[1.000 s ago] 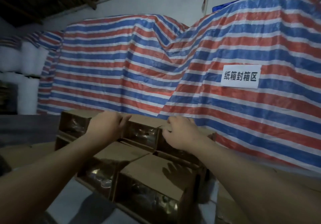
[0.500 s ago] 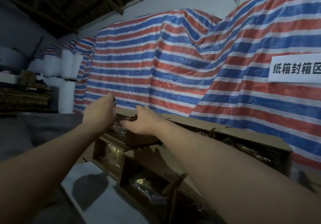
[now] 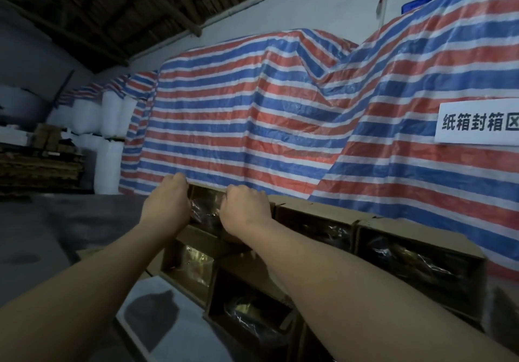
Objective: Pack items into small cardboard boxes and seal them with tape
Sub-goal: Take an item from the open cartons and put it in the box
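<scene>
Striped red, white and blue tarpaulin (image 3: 252,125) fills the background of a dim storeroom, draped over tall stacks, with a white paper sign (image 3: 477,123) printed in Chinese characters fixed to it at the right edge of the frame. Dark wooden roof beams (image 3: 126,2) cross the upper left, and white wrapped rolls (image 3: 112,142) stand at middle left. Below centre, a stack of small open-fronted cardboard boxes (image 3: 415,255) runs from the middle toward the lower right, each showing glossy plastic-wrapped contents inside. Two bare forearms reach up from the bottom of the frame to the top box at the stack's left end (image 3: 206,207). The left hand (image 3: 167,207) grips the box's left side, fingers curled over its upper corner. The right hand (image 3: 245,210) grips the box's right side, fingers bent down over the top edge. Between the two hands the box's opening and crinkled wrapping are visible. A pale patch of surface (image 3: 157,319) shows at lower centre, beside the lowest boxes.
</scene>
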